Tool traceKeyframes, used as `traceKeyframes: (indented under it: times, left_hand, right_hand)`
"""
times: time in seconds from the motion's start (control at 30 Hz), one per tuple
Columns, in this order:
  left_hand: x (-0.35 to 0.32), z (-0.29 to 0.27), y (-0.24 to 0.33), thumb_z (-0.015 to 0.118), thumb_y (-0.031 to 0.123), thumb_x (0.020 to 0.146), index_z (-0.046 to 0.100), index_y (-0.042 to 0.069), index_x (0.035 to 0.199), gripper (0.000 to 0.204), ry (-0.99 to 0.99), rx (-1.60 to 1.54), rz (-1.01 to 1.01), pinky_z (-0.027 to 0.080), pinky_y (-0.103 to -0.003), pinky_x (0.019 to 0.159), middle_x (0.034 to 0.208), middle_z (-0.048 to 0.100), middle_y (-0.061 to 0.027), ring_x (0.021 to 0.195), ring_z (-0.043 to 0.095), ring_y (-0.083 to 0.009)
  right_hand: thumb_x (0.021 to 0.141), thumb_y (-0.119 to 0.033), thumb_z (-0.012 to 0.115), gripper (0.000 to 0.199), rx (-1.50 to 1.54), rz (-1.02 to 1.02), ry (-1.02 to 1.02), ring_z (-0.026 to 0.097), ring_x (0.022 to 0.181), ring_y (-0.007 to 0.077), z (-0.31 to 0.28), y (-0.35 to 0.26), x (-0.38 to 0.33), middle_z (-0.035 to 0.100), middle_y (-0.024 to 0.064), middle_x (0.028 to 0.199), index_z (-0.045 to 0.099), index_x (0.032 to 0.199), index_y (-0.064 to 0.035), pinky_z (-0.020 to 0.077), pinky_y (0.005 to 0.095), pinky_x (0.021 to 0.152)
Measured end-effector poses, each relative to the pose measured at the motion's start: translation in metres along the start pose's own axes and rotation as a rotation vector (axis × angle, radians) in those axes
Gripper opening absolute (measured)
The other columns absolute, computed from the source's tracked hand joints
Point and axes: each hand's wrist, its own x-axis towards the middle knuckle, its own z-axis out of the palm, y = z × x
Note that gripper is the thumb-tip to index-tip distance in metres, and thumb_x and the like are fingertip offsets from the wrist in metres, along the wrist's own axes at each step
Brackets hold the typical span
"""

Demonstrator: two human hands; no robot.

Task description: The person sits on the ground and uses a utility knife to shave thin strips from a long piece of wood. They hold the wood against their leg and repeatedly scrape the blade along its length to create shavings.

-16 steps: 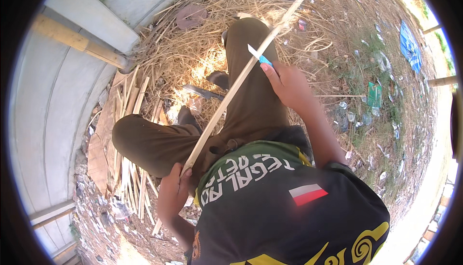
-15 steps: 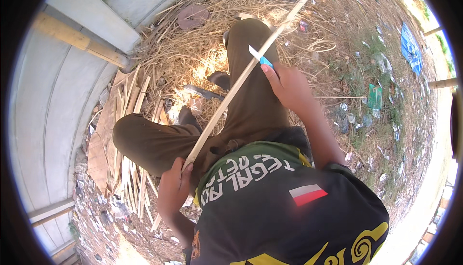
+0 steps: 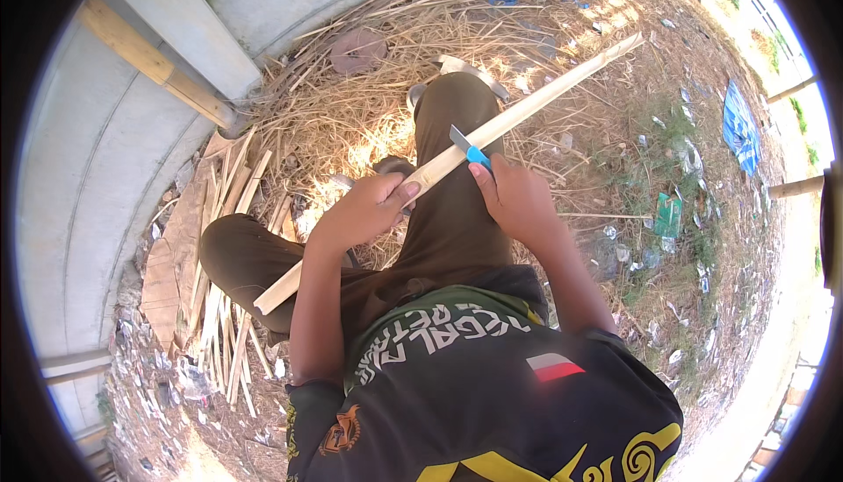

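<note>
Your left hand (image 3: 371, 208) has moved up the bamboo strip (image 3: 546, 101), its closed grip likely steadying it nearer the blue utility knife (image 3: 477, 156) your right hand (image 3: 523, 202) holds.

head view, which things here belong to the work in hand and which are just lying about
In the work:
pale strip, held by the left hand
blue-handled knife, in the right hand
perhaps the pile of similar strips at left

Just lying about, it seems:
blue sheet, far right
green packet, right
brown round piece, upper left
</note>
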Motion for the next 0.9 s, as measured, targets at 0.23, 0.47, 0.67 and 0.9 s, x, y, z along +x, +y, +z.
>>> traceKeyframes:
  times: [0.23,0.47,0.67,0.9]
  left_hand:
    - [0.01,0.004,-0.003,0.05,0.048,0.112,0.063,0.004,0.095,0.049,-0.059,-0.048,-0.054,0.043,-0.028,0.042,0.068,0.061,-0.0036,0.047,0.055,-0.0107]
    - [0.01,0.006,-0.011,0.051,0.056,0.11,0.059,0.009,0.095,0.05,-0.066,-0.112,-0.055,0.04,-0.026,0.042,0.064,0.05,0.0039,0.049,0.048,-0.0061]
    - [0.012,0.008,-0.013,0.052,0.055,0.11,0.058,0.009,0.095,0.049,-0.044,-0.113,-0.028,0.037,-0.025,0.042,0.064,0.05,0.0042,0.049,0.046,-0.0056]
    - [0.011,0.007,-0.013,0.051,0.054,0.111,0.058,0.009,0.094,0.049,-0.072,-0.155,-0.037,0.037,-0.024,0.042,0.065,0.049,0.0045,0.048,0.044,-0.0051]
  right_hand:
    - [0.111,-0.044,0.051,0.046,-0.027,0.013,-0.012,0.066,0.056,0.0429,0.004,-0.009,-0.013,0.062,0.019,0.06,0.054,0.087,-0.0058,0.0518,0.0531,0.053]
    - [0.111,-0.044,0.05,0.046,-0.063,0.029,0.032,0.064,0.051,0.0418,0.014,-0.013,-0.017,0.061,0.0185,0.058,0.054,0.085,-0.0057,0.0504,0.0525,0.049]
    - [0.112,-0.043,0.049,0.049,-0.016,0.168,0.084,0.065,0.058,0.0453,0.018,-0.012,-0.011,0.062,0.0216,0.062,0.056,0.084,-0.0045,0.0497,0.0564,0.054]
    - [0.112,-0.043,0.05,0.047,0.046,0.018,0.039,0.065,0.057,0.0449,0.013,-0.002,-0.011,0.061,0.0204,0.06,0.056,0.086,-0.0046,0.0496,0.0555,0.053]
